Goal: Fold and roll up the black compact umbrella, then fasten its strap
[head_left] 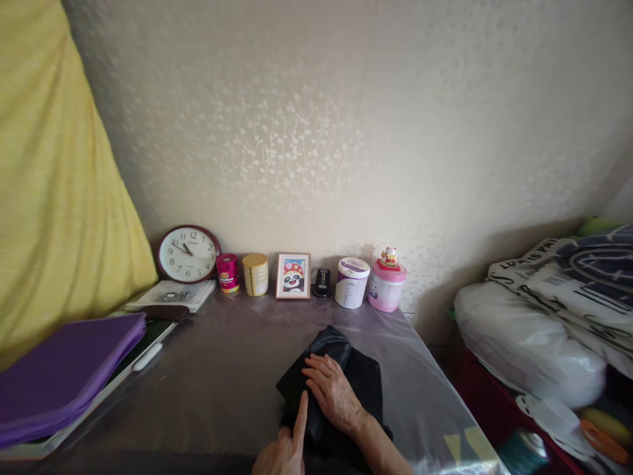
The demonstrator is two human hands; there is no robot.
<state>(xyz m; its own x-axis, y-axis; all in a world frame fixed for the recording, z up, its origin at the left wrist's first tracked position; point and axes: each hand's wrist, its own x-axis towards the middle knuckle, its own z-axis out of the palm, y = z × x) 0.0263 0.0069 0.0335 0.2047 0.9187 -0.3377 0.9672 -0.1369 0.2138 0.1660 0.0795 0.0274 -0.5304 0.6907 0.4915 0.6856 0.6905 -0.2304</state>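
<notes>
A folded piece of black, slightly shiny fabric (366,376) lies on the near part of the table; its exact kind cannot be made out. My right hand (333,394) rests flat on top of it, fingers stretched out toward the upper left. At the fabric's lower left side is my left hand (284,445), with its index finger extended and touching the fabric. The other fingers of that hand are curled or partly cut off by the bottom of the view.
Along the wall stand a clock (189,254), a pink tin (228,274), a yellow-lidded can (256,275), a picture frame (293,295), a small black device (322,284) and two tubs (352,287). Purple folders (69,373) lie left. Bagged bedding (524,336) sits beyond the right edge.
</notes>
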